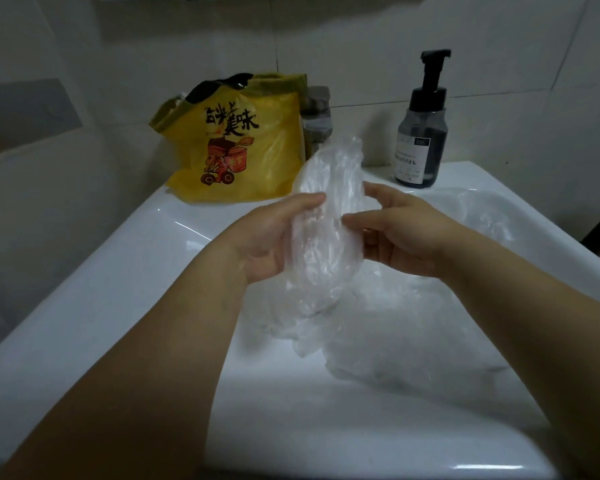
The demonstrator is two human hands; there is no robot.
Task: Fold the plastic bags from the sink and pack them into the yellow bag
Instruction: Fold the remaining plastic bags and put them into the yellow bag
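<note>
Plastic bag (326,216), clear and crumpled, is gripped upright over the sink (146,244) basin between left hand (274,237) and right hand (399,233). Beneath, loose bags (413,341) lie in the basin; yellow bag (243,147) stands at the sink's back-left corner.

Sink (146,265) fills the centre of the view, wall behind it. Carrier bag (243,147) stands on the far-left rim. Tap (317,116) is just right of it, partly behind. Pump bottle (421,133) is on the far-right rim, well apart from the tap. Held bag (326,220) is upright above the basin, left hand (274,237) at its left edge, right hand (402,230) at its right. Loose bags (413,327) lie in the basin below and right of the hands.
</note>
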